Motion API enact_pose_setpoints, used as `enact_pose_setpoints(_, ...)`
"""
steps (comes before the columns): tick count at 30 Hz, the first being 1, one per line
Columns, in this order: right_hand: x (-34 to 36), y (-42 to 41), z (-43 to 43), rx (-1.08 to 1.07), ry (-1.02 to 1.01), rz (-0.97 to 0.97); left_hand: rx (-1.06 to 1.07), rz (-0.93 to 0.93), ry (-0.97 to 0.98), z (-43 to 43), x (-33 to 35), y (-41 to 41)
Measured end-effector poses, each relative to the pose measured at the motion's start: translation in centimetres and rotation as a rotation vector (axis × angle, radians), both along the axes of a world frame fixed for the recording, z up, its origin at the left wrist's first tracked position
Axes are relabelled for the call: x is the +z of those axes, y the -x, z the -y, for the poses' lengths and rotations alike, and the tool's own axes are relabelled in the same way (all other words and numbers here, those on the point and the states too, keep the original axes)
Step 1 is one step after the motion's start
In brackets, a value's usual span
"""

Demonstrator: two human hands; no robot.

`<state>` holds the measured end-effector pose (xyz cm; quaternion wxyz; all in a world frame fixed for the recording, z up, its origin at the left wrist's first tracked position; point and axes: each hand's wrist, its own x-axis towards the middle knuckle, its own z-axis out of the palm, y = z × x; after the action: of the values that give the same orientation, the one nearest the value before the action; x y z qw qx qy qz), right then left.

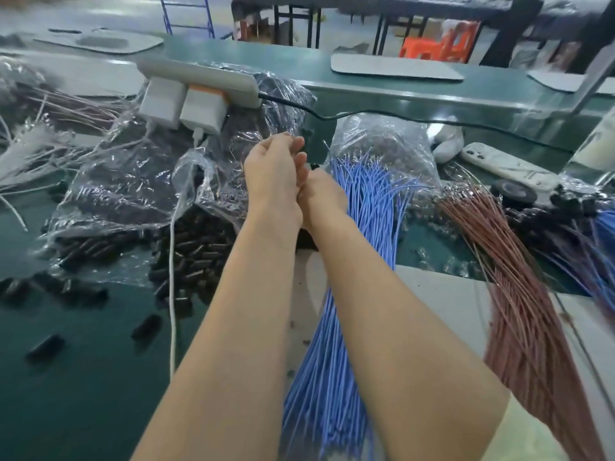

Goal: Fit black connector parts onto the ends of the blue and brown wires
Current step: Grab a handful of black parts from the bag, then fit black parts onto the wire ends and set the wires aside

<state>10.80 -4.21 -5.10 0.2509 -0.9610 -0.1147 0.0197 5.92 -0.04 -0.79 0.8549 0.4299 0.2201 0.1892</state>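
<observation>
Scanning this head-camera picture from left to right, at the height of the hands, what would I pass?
clear plastic bag → left hand → right hand → blue wires → brown wires

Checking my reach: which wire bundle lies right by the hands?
The blue bundle, running under the right forearm, tips in a clear bag; the brown bundle lies farther right.

A dark green workbench [83, 394] carried small black plastic connector parts [196, 257] spilling from a crinkled clear plastic bag [126, 181], a bundle of thin blue wires [372, 194], thin brown wires [519, 294] and a white phone [506, 165].
</observation>
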Motion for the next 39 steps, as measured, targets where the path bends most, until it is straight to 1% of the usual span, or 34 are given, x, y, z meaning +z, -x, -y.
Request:
enact_pose_setpoints(3,-0.2,0.2,0.4,-0.042,-0.019,0.047,-0.007,-0.005,0.005,0.2,-0.1,-0.2)
enact_pose_setpoints(5,-0.2,0.6,0.8,-0.038,-0.091,0.083,0.008,-0.007,-0.039,0.5,-0.2,-0.2)
enact_pose_setpoints(7,0.4,1.0,1.6,-0.042,-0.267,0.112,0.040,0.013,-0.154,0.9,-0.2,-0.1)
enact_pose_setpoints(9,1.8,1.2,3.0,-0.071,-0.480,0.100,0.046,0.024,-0.302,1.2,-0.2,-0.1)
enact_pose_setpoints(11,3.3,1.5,5.0,-0.086,-0.684,0.060,-0.032,0.009,-0.416,1.8,-0.2,0.0)
enact_pose_setpoints(12,3.9,1.8,6.2,-0.091,-0.743,0.058,-0.105,0.002,-0.450,2.3,-0.1,0.1)
enact_pose_setpoints(14,4.5,2.5,8.6,-0.106,-0.763,0.087,-0.250,0.011,-0.473,3.7,-0.1,0.4)
enact_pose_setpoints(16,4.5,3.6,11.0,-0.124,-0.774,0.099,-0.330,0.023,-0.472,5.4,-0.1,0.8)
enact_pose_setpoints(18,4.0,4.8,13.1,-0.146,-0.813,0.075,-0.379,0.011,-0.442,6.9,-0.3,1.2)
enact_pose_setpoints(21,3.0,6.6,15.2,-0.149,-0.875,0.023,-0.438,-0.062,-0.462,8.8,-1.6,2.2)
enact_pose_setpoints(23,2.2,7.6,15.9,-0.146,-0.934,-0.030,-0.386,-0.083,-0.454,9.6,-2.7,2.9)
enact_pose_setpoints(24,1.7,7.9,16.1,-0.161,-0.915,-0.034,-0.322,-0.078,-0.435,9.7,-3.1,3.2)
enact_pose_setpoints(25,1.2,8.1,16.2,-0.183,-0.839,-0.013,-0.254,-0.060,-0.406,9.8,-3.4,3.5)
enact_pose_setpoints(27,0.2,8.3,16.3,-0.194,-0.521,0.034,-0.176,-0.007,-0.333,9.7,-3.8,3.8)
enact_pose_setpoints(29,-0.6,8.6,15.8,-0.168,-0.164,0.013,-0.174,0.039,-0.292,9.6,-4.1,4.0)
enact_pose_setpoints(31,-0.9,9.0,15.0,-0.150,0.015,0.008,-0.198,0.052,-0.290,9.7,-4.2,4.1)
enact_pose_setpoints(33,-0.9,9.2,14.3,-0.145,0.088,0.037,-0.215,0.047,-0.272,9.6,-4.2,4.2)
enact_pose_setpoints(35,-0.8,9.4,13.9,-0.134,0.113,0.040,-0.211,0.057,-0.221,9.4,-4.1,4.2)
enact_pose_setpoints(39,-0.6,9.4,13.5,-0.153,0.083,0.004,-0.158,0.058,-0.119,8.9,-4.0,3.9)
